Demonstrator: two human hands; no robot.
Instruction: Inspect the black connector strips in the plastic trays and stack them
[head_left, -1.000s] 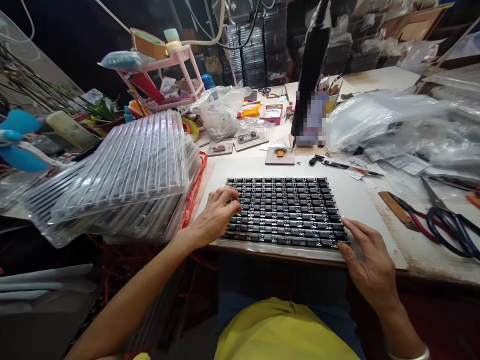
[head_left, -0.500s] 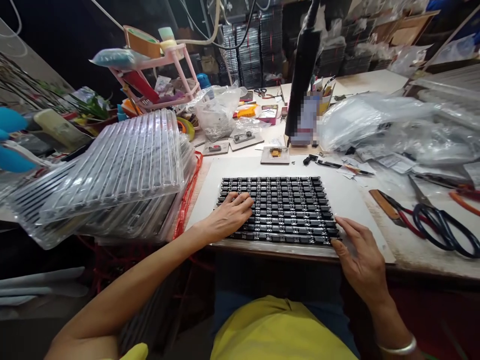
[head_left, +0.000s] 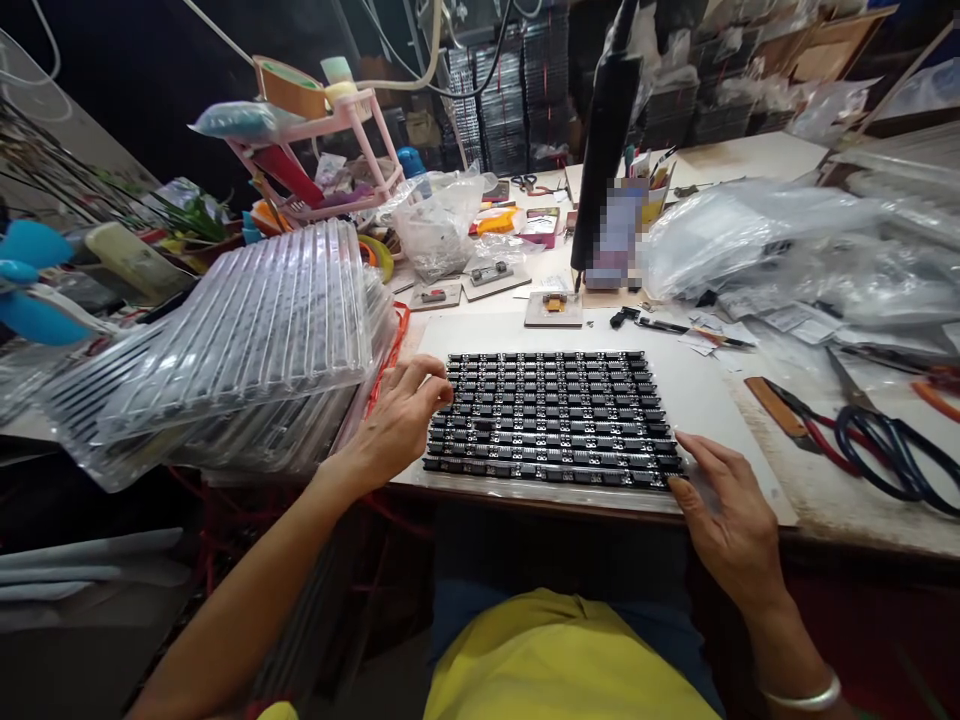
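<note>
A dense block of black circuit-board strips (head_left: 555, 415), with small chips and pins in rows, lies in a clear plastic tray (head_left: 540, 493) in front of me. My left hand (head_left: 401, 415) is at the left ends of the strips, fingers bent and fingertips at the edge; its thumb is mostly hidden. At the lower right corner, my right hand (head_left: 727, 515) touches the block with thumb and forefinger apart, fingers along the side. One dark chip piece (head_left: 484, 425) near the left sits out of line with its row. A white board (head_left: 705, 400) lies underneath.
Clear plastic trays (head_left: 277, 310) are stacked at the left beside a blue fan (head_left: 41, 285). Black-handled scissors (head_left: 892, 445), red-handled pliers (head_left: 825, 435) and plastic bags (head_left: 765, 240) lie at the right. A dark hanging tool (head_left: 606, 130) stands behind the board.
My left hand has moved left off the top of the strips to their left edge, uncovering the rows beneath. My right hand keeps its place at the right corner.
</note>
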